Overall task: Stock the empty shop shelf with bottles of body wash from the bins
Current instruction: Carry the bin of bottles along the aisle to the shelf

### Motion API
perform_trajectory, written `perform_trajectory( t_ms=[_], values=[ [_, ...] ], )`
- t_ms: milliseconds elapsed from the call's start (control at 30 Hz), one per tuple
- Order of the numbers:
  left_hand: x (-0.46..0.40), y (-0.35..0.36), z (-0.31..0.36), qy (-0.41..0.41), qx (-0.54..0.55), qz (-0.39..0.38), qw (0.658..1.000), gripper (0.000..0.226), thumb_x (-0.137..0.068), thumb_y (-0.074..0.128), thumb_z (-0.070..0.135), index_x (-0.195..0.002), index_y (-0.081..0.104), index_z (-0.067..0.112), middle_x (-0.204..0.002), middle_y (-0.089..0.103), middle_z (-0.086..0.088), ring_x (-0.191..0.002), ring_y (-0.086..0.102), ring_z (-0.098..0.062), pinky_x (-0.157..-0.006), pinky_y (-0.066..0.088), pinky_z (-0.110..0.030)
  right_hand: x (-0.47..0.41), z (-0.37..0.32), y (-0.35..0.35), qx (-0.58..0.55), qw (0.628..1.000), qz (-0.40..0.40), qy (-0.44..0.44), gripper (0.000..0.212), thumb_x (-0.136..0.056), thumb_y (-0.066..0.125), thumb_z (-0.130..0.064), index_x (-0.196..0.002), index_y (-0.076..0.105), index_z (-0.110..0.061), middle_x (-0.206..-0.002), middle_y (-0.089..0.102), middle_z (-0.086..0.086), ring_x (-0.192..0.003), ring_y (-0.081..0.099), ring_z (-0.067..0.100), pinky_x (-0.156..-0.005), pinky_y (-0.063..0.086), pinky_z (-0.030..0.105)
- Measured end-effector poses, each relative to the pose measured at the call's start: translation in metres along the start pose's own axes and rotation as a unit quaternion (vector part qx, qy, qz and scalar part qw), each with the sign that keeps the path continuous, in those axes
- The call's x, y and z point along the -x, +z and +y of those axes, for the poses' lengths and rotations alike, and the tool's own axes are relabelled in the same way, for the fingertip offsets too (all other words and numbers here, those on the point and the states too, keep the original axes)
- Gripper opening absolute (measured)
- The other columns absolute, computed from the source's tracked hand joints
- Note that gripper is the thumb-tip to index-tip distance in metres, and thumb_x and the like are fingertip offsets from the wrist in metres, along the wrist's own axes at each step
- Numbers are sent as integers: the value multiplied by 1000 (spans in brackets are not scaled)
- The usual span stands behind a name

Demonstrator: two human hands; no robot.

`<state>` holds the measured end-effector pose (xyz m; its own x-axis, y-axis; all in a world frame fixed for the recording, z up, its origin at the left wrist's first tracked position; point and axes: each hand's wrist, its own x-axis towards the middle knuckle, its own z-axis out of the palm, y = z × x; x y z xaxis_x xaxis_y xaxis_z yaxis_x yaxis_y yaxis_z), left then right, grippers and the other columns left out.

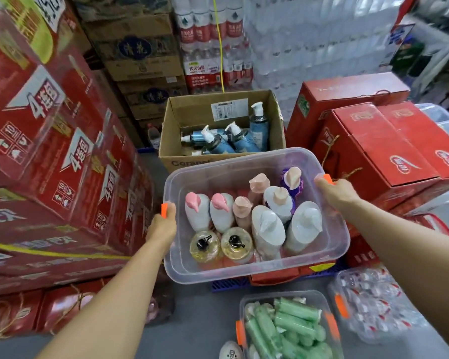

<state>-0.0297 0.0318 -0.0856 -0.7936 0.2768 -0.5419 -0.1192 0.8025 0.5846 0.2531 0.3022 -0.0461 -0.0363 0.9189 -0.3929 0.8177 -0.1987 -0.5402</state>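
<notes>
— What have your fingers got hold of?

— My left hand (163, 222) grips the near-left side of a clear plastic bin (329, 251), fingers curled over its rim by an orange clip (164, 210). My right hand (335, 192) clenches the far-right edge the same way, beside another orange clip (328, 179).

— What is the bin like?

— Soft-cornered, rectangular, see-through and smooth, with thin walls. It is tilted in my grasp, above a blue slatted pallet (231, 283).

— And the body wash?

— Pump bottles (266, 230) stand upright and packed close inside. Two white ones have pink pumps, several rounded white and pale peach ones have matching pumps, one is purple at the far right, and two round amber ones with black pumps sit nearest me. All look glossy.

— Anything beyond the bin?

— Just behind it, an open brown cardboard box (218, 110) holds blue bottles with white pumps, most lying down, one upright. Red printed cartons (49, 141) are stacked on my left, red gift boxes (379, 143) with cord handles on my right. Near my right forearm sits a second clear bin (246, 301) of green wrapped rolls.
</notes>
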Motion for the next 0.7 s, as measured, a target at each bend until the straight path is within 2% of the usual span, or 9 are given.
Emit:
perform_trajectory(
  t_ms=[100, 200, 400, 600, 700],
  values=[
    [0, 4, -4, 30, -73, 57, 995, 80, -96, 21, 65, -129, 51, -1, -125, 57, -25, -113, 55, -41, -94, 44, -45, 5, -1, 8, 12, 1000, 14, -5, 64, -92, 37, -56, -109, 60, 1, -105, 64, 23, -93, 61, 41, -79, 48, 42],
    [2, 4, -5, 37, -117, 87, 989, 79, -95, 17, 66, -118, 58, 1, -117, 61, -24, -107, 58, -41, -91, 45, -48, 14, -5, 9, 37, 999, 22, -10, 65, -95, 32, -55, -112, 58, 2, -111, 62, 24, -98, 60, 43, -82, 47, 43],
    [18, -6, -17, 50, -143, 85, 985, 77, -95, 21, 65, -112, 62, 3, -113, 63, -23, -102, 60, -41, -88, 47, -45, 37, 12, -2, 27, 1000, 3, -7, 61, -94, 35, -51, -107, 59, 4, -100, 64, 22, -84, 61, 38, -69, 45, 36],
    [61, -34, -60, 44, -165, 98, 980, 76, -95, 25, 64, -110, 65, 1, -114, 65, -23, -105, 60, -41, -85, 46, -42, 90, 38, -4, 35, 999, -16, -24, 56, -93, 41, -46, -101, 61, 6, -89, 63, 19, -65, 56, 30, -64, 41, 32],
    [93, -51, -90, 29, -159, 112, 981, 78, -95, 25, 65, -112, 64, 0, -118, 63, -24, -108, 59, -41, -87, 45, -42, 121, 48, -4, 53, 997, -33, -43, 56, -93, 41, -46, -103, 61, 6, -91, 62, 20, -70, 57, 32, -65, 42, 31]
  ],
)
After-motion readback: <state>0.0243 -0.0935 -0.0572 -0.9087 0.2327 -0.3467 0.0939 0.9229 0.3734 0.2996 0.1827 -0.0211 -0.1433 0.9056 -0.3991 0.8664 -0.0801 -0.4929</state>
